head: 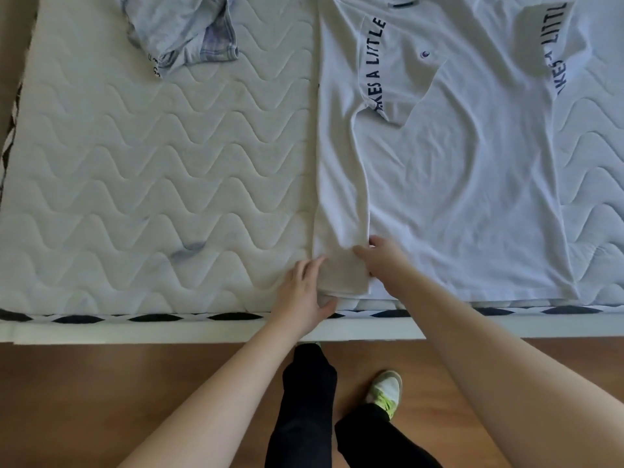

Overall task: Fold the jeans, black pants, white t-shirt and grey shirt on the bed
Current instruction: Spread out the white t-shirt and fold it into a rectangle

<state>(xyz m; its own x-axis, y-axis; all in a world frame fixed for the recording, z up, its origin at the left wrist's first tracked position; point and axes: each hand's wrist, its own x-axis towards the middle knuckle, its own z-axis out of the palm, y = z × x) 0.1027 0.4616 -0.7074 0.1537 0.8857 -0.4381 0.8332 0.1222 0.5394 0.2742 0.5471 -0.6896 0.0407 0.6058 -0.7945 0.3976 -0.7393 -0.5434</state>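
The white t-shirt (pixel 466 184) lies spread flat on the bed (pixel 152 170), on the right half of the quilted mattress, its bottom hem running along the near edge. Its left side has been folded inward into a long narrow panel that runs from the top of the view down to the hem, and the sleeve with dark lettering lies turned in across the chest (a second lettered sleeve lies at the upper right).

The left hand (pixel 305 295) rests at the near-left corner of that folded panel, fingers (pixel 314 266) held fairly straight and close together along the fabric's outer edge, thumb pointing right beneath the hem; it presses or touches rather than grips. The right hand (pixel 381 261) sits just beside it on the inner edge of the same panel, thumb lying over the cloth; the fingertips are hidden under or behind the fold, so whether they pinch the fabric I cannot tell.

A crumpled light blue denim garment, the jeans (pixel 185 28), lies at the top left of the mattress, well apart from the t-shirt.

Below the bed edge is a wooden floor (pixel 101 393), with the person's black trouser legs and a white and yellow-green shoe (pixel 386 391)
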